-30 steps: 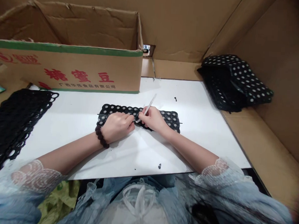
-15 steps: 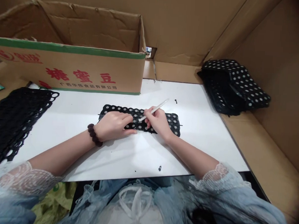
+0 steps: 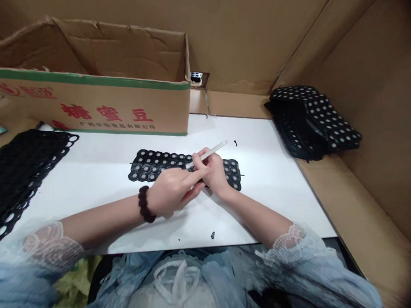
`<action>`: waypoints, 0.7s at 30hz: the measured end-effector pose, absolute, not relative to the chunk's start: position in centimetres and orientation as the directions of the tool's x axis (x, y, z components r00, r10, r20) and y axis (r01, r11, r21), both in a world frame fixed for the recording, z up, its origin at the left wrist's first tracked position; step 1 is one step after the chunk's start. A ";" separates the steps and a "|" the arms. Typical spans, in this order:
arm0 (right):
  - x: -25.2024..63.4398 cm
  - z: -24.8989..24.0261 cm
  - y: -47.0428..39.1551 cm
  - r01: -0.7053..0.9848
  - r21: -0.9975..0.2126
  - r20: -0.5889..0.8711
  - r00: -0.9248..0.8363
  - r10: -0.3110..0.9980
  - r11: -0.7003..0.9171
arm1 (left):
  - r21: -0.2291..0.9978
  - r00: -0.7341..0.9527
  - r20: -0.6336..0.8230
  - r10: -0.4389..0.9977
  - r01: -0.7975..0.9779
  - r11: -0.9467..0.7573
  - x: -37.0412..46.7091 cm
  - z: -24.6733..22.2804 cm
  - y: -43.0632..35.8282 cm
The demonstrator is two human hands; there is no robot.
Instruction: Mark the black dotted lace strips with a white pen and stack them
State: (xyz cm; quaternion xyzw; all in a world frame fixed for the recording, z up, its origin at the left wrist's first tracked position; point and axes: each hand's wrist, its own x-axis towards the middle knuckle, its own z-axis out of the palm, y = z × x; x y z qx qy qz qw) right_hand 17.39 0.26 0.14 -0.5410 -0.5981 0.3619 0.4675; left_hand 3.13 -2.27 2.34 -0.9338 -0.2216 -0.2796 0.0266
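A black strip with rows of pale round dots (image 3: 150, 162) lies flat on the white table in the middle. My right hand (image 3: 213, 170) is closed round a thin white pen-like tool (image 3: 210, 155), whose lower end is over the strip. My left hand (image 3: 176, 189), with a dark beaded band at the wrist, lies at the strip's front edge with its fingers extended toward my right hand. The fingertips of my left hand are close to or touching my right hand. Both hands cover part of the strip's right half.
An open cardboard box (image 3: 118, 103) stands at the back left. Stacked black perforated sheets (image 3: 15, 171) lie on the left. Black dotted pieces (image 3: 317, 123) are piled at the back right, by the cardboard wall. Small black scraps (image 3: 212, 235) lie on the white table (image 3: 271, 212).
My left hand has moved right, off the strip's left part, to beside my right hand. Its fingers have stretched out. The whole view has shifted slightly.
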 end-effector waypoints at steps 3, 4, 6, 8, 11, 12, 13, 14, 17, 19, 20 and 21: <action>17.7 0.4 0.4 0.364 -0.912 0.208 0.022 0.978 0.186 | 0.005 0.708 0.573 0.412 0.500 -0.866 2.5 3.7 0.1; 17.8 0.5 0.5 0.385 -0.903 0.217 0.021 0.976 0.192 | 0.019 0.645 0.612 0.458 0.567 -0.823 2.3 4.5 1.1; 18.0 0.7 0.5 0.409 -0.891 0.228 0.021 0.974 0.199 | 0.172 0.440 0.618 0.651 0.733 -0.659 2.0 6.4 3.5; 18.2 0.8 0.5 0.415 -0.888 0.229 0.020 0.973 0.201 | 0.348 0.358 0.483 0.799 0.759 -0.551 1.9 7.7 5.8; 18.5 0.7 0.7 0.403 -0.891 0.235 0.018 0.972 0.208 | 0.412 0.484 0.172 0.858 0.756 -0.509 2.1 7.1 7.8; 18.7 0.6 0.8 0.393 -0.894 0.239 0.013 0.971 0.214 | 0.336 0.508 0.139 0.850 0.783 -0.523 2.2 6.3 8.0; 18.8 0.6 1.0 0.382 -0.897 0.245 0.008 0.969 0.224 | 0.225 0.513 0.149 0.845 0.815 -0.534 2.4 5.3 7.9; 19.0 0.5 1.1 0.371 -0.898 0.255 0.004 0.967 0.236 | 0.132 0.516 0.176 0.838 0.831 -0.540 2.6 4.2 7.6; 19.6 0.3 1.6 0.355 -0.900 0.276 0.018 0.961 0.252 | 0.022 0.545 0.239 0.804 0.825 -0.565 3.1 1.6 6.4; 20.0 0.2 1.7 0.351 -0.908 0.262 0.046 0.964 0.230 | 0.025 0.561 0.242 0.791 0.812 -0.583 3.2 0.8 5.7; 20.1 0.2 1.8 0.352 -0.911 0.250 0.053 0.967 0.217 | 0.031 0.568 0.241 0.787 0.806 -0.591 3.2 0.6 5.5; 20.2 0.1 1.8 0.355 -0.911 0.242 0.050 0.969 0.209 | 0.039 0.571 0.240 0.785 0.802 -0.596 3.1 0.4 5.3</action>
